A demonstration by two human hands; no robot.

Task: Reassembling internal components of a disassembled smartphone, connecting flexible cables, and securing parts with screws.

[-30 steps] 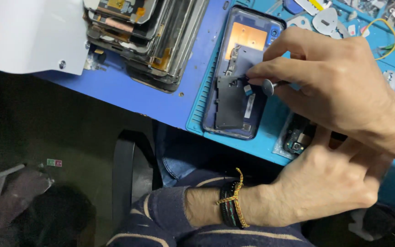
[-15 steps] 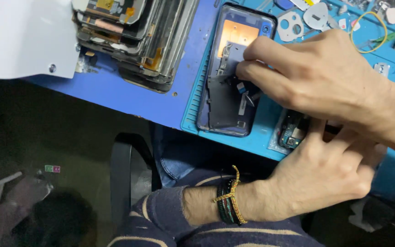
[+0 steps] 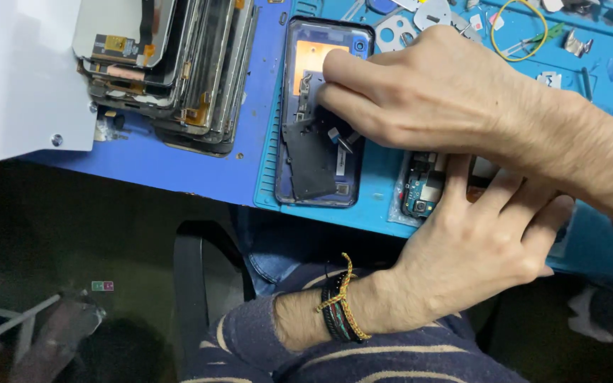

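An opened blue phone [image 3: 289, 142] lies back-up on a teal work mat [image 3: 377, 213], its copper sheet, grey metal shield [image 3: 305, 89] and a loose dark plate [image 3: 313, 163] showing. My right hand [image 3: 448, 92] reaches in from the right, and its bent fingertips rest on the grey shield. Its thumb is hidden. My left hand [image 3: 477, 248], with braided bands at the wrist, lies beside the phone. Its spread fingers rest on a small circuit board [image 3: 420, 191] on the mat.
A stack of phone screens and frames [image 3: 179, 78] sits on the blue table [image 3: 200, 177] left of the mat, beside a white panel [image 3: 15, 78]. Metal brackets [image 3: 399, 28], a yellow rubber band [image 3: 519, 28] and small parts lie behind. Below are my knee and a black chair [image 3: 193, 284].
My right hand's fingers slid from the phone's middle up to the grey shield near its top. My left hand stayed on the small board.
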